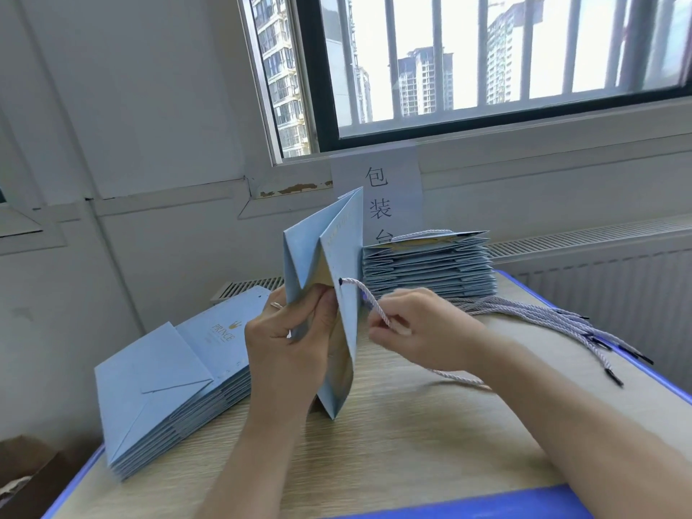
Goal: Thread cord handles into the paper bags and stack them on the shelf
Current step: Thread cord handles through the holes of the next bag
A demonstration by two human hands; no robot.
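While left hand (284,342) grips a bag (325,256) upright midway between bench (412,443) side edges, right hand (408,324) pinches cord (369,300) at its hole.
Hard pulling could tear the hole or free the tip.

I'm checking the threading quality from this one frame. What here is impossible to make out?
- Head view: the end of the cord past the hole sits inside the held bag; the bag's panel hides any knot.
- Head view: the right hand is motion-blurred; finger placement unclear.
- Head view: the far stack covers the lowest character on the wall sign.
- Head view: no shelf in frame.
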